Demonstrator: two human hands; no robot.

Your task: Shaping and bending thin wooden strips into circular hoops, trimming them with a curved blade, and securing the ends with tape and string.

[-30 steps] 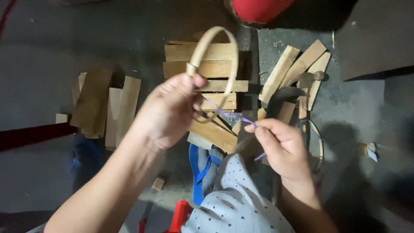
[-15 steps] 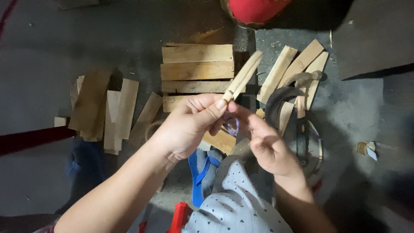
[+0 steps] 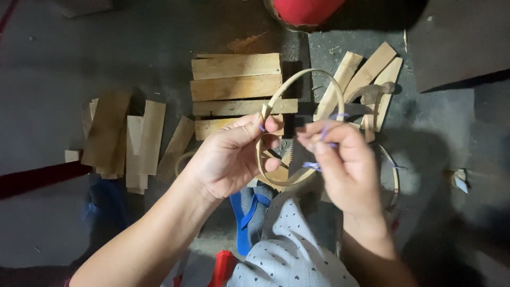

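Note:
A thin bamboo strip bent into a hoop [image 3: 305, 79] is held up over the floor, its loop facing me. My left hand [image 3: 231, 157] pinches the hoop at its left side, where the strip's ends overlap. My right hand [image 3: 340, 165] grips the hoop's right side and holds a thin purple string [image 3: 312, 166] between its fingers; bits of the string show above and below the fingers. The lower right part of the hoop is hidden behind my right hand.
Flat wooden slats [image 3: 236, 79] lie stacked on the dark floor below the hoop, with more slats at the left [image 3: 125, 141] and upper right [image 3: 366, 77]. A red round object [image 3: 305, 10] sits at the top edge. Blue sandal straps [image 3: 247, 215] and dotted cloth [image 3: 289, 250] are near me.
The hoop has turned from edge-on to face-on between my hands. My hands have moved slightly apart, and the right hand now holds the string at the hoop's right side.

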